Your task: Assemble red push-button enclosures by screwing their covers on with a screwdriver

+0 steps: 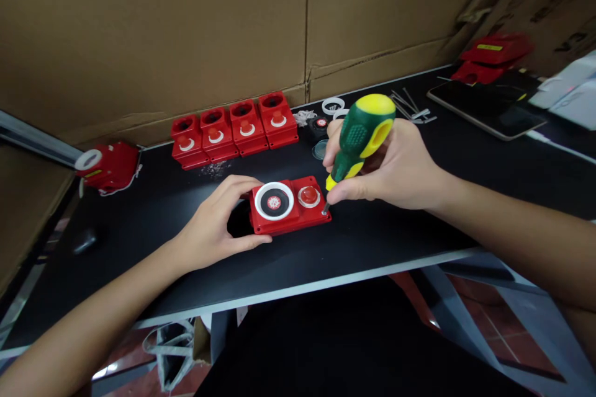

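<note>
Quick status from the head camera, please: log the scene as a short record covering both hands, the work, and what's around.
Left hand: left hand steadies the red box at its left end
Right hand: right hand grips a green and yellow screwdriver, handle up
Screwdriver tip: at a screw in the box's near right corner
Box top: white ring on the left, red dome on the right
Behind: row of four red boxes
Far right: phone lying on the table

Four housings [237, 136] behind unit [297, 208], screwdriver [362, 136] at right
</note>
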A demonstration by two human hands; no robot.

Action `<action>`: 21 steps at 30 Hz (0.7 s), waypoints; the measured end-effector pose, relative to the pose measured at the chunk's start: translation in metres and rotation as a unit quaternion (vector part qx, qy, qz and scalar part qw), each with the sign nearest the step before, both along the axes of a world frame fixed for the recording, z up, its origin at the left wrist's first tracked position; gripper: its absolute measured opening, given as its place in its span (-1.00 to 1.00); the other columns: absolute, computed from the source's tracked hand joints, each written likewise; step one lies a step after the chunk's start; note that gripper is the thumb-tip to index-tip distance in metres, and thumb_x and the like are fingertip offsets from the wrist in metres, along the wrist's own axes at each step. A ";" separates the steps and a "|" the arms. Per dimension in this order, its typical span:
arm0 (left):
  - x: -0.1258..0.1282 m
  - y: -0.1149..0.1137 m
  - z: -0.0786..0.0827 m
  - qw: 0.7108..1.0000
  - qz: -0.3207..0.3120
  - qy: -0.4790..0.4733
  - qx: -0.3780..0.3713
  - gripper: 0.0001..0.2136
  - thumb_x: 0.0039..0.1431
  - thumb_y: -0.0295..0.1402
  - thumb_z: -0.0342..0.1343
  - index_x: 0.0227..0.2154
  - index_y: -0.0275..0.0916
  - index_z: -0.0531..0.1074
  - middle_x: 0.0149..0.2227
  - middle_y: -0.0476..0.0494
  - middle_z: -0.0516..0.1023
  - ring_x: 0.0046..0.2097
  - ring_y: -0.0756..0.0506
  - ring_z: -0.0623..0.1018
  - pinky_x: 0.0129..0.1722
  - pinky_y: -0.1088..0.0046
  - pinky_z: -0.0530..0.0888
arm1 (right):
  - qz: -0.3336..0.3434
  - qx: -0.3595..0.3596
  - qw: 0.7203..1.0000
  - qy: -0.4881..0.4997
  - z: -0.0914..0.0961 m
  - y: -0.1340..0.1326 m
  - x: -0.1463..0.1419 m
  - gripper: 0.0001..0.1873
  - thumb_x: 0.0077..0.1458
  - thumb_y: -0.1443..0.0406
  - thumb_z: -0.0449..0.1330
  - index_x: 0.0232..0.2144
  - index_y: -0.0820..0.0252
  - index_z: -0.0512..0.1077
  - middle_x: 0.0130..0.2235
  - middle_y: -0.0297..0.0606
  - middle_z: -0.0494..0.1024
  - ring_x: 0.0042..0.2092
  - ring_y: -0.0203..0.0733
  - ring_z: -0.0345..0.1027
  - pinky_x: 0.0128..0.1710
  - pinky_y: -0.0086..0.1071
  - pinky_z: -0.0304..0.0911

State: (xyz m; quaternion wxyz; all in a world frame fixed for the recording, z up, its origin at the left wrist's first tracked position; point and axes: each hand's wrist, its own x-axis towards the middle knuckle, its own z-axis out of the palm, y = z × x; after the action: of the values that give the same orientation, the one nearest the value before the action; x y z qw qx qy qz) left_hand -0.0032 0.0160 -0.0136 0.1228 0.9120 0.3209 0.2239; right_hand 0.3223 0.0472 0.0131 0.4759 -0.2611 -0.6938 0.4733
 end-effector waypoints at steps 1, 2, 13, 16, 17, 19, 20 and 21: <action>0.000 0.000 0.000 1.000 0.001 -0.002 0.001 -0.39 0.38 0.02 0.42 0.29 -0.18 0.37 0.21 -0.34 0.59 0.18 -0.28 0.64 0.20 0.14 0.66 | 0.006 -0.033 0.999 0.003 0.001 -0.002 0.000 -0.55 -0.24 0.18 0.76 -0.36 0.13 0.65 -0.39 -0.36 0.64 -0.52 -0.32 0.38 -0.58 -0.37 0.41; 0.000 -0.001 0.000 1.000 0.003 -0.003 0.001 -0.40 0.38 0.01 0.43 0.29 -0.18 0.37 0.20 -0.33 0.60 0.17 -0.28 0.65 0.19 0.14 0.66 | 0.011 -0.061 0.998 0.005 0.001 -0.003 0.000 -0.57 -0.21 0.20 0.74 -0.33 0.14 0.66 -0.39 -0.37 0.65 -0.56 -0.35 0.36 -0.65 -0.40 0.34; -0.001 -0.001 0.001 1.000 0.022 -0.005 -0.005 -0.40 0.40 0.00 0.41 0.32 -0.15 0.40 0.19 -0.27 0.61 0.14 -0.25 0.66 0.19 0.17 0.66 | 0.065 -0.139 0.986 0.064 0.005 -0.004 0.000 -0.69 -0.06 0.35 0.66 -0.25 0.19 0.71 -0.21 -0.32 0.78 -0.62 -0.47 0.38 -0.81 -0.56 0.06; 0.000 -0.001 0.000 1.000 0.021 -0.002 -0.002 -0.39 0.39 0.00 0.42 0.33 -0.15 0.41 0.19 -0.28 0.61 0.14 -0.27 0.66 0.19 0.13 0.67 | 0.076 -0.142 0.986 0.046 0.008 -0.005 0.000 -0.62 0.03 0.28 0.64 -0.10 0.21 0.69 -0.13 -0.23 0.79 -0.53 -0.40 0.49 -0.79 -0.58 0.08; 0.000 -0.002 0.000 1.000 0.020 0.001 -0.002 -0.39 0.39 0.00 0.42 0.33 -0.16 0.40 0.18 -0.29 0.62 0.13 -0.27 0.66 0.19 0.13 0.67 | 0.089 -0.138 0.986 0.039 0.009 -0.005 0.001 -0.58 0.07 0.26 0.63 -0.04 0.21 0.68 -0.11 -0.22 0.79 -0.54 -0.42 0.47 -0.78 -0.57 0.09; 0.000 -0.002 0.001 1.000 0.021 0.006 -0.002 -0.39 0.39 -0.01 0.42 0.33 -0.17 0.40 0.18 -0.29 0.62 0.14 -0.27 0.65 0.19 0.13 0.67 | 0.127 -0.127 0.983 0.034 0.010 -0.006 0.001 -0.58 0.14 0.23 0.60 0.01 0.20 0.66 -0.08 -0.20 0.79 -0.60 -0.49 0.35 -0.79 -0.55 0.10; 0.000 -0.002 0.001 1.000 0.021 0.009 -0.002 -0.39 0.39 -0.01 0.42 0.33 -0.17 0.40 0.18 -0.30 0.62 0.14 -0.27 0.65 0.19 0.13 0.67 | 0.140 -0.122 0.982 0.032 0.011 -0.006 0.001 -0.61 0.17 0.23 0.58 0.00 0.19 0.65 -0.08 -0.21 0.79 -0.63 -0.51 0.30 -0.79 -0.54 0.10; 0.001 -0.002 0.001 1.000 0.023 0.010 -0.002 -0.39 0.39 0.00 0.42 0.32 -0.17 0.39 0.18 -0.29 0.62 0.14 -0.27 0.65 0.19 0.14 0.67 | 0.144 -0.118 0.982 0.029 0.011 -0.006 0.001 -0.66 0.19 0.23 0.56 -0.02 0.17 0.65 -0.08 -0.22 0.79 -0.63 -0.51 0.29 -0.79 -0.53 0.11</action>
State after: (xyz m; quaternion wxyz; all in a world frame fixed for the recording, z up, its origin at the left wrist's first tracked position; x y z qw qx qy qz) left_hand -0.0026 0.0140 -0.0128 0.1164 0.9063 0.3438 0.2166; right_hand 0.3235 0.0413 0.0245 0.3890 -0.1988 -0.6492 0.6227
